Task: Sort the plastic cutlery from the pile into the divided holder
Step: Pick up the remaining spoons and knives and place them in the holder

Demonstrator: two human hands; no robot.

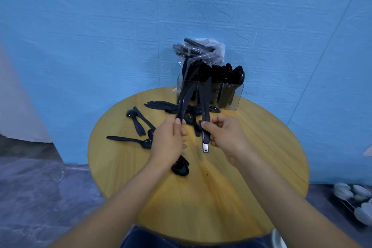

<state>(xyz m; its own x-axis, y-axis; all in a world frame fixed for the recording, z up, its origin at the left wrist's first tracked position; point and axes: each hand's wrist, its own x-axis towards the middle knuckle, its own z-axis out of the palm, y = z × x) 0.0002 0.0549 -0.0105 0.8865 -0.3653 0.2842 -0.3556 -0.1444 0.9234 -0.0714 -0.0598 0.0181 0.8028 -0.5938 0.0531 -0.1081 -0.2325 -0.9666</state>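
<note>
Holding black knives in both hands, the person stands over the round table (231, 197). The left hand (168, 143) grips a small bundle of knives (184, 104); the right hand (227, 135) pinches one knife (205, 115) by its handle, blade up. The clear divided holder (231, 96) stands at the far edge, already quite full, with the loose pile (161, 106) just before it. I think it is best to join the knives, keep them upright, and lower them handle first into the left compartment, slowly, because the light holder may tip.

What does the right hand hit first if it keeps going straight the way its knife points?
Likely the clear holder: the knife in the right hand points up and away at its front wall. Depth is unclear; the tip already overlaps the holder in the picture.
</note>
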